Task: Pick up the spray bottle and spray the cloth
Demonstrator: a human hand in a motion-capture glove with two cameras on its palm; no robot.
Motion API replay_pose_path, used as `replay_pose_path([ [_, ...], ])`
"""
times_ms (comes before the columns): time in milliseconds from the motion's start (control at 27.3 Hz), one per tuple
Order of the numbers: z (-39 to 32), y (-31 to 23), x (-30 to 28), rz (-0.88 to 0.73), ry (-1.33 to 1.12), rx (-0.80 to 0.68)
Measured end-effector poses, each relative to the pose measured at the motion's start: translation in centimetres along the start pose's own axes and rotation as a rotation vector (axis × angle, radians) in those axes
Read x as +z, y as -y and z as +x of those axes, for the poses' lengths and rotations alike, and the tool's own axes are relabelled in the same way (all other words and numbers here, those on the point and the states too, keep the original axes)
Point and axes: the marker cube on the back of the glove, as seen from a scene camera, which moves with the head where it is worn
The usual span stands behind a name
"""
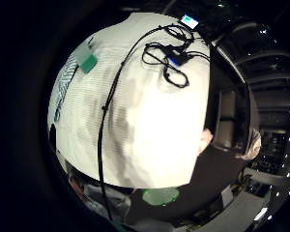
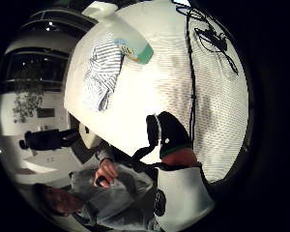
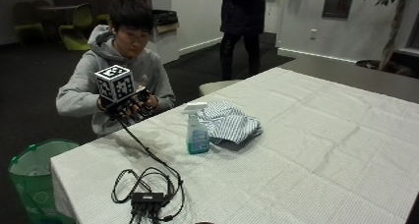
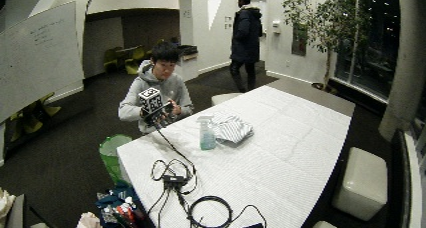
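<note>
I held my gloved right hand (image 3: 131, 106) above the desk (image 3: 314, 150) edge; the spray bottle (image 3: 196, 128) stood upright beside the striped cloth (image 3: 229, 123).

A long worktop (image 3: 340, 150) runs across the room under a white, finely ribbed cover. Beside its near corner, on the floor, stands a green bin (image 3: 34, 177) lined with a clear bag. A pale stool (image 4: 359, 183) sits on the dark floor along the worktop's far long side, and another pale seat (image 3: 219, 86) shows just past the worktop's edge on the person's side. A whiteboard (image 4: 40, 58) leans against the wall (faint writing on it, too small to read). Yellow-green chairs (image 3: 75, 30) stand in the dim back area. A tall leafy plant (image 4: 319, 23) rises by the dark windows.
</note>
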Motion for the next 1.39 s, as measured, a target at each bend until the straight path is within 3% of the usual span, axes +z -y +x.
replay_pose_path([
  [879,2.3,-1.3,-1.8,0.071,0.030,-0.030],
  [1392,2.4,3.4,1.1,0.335,0.419,-0.108],
])
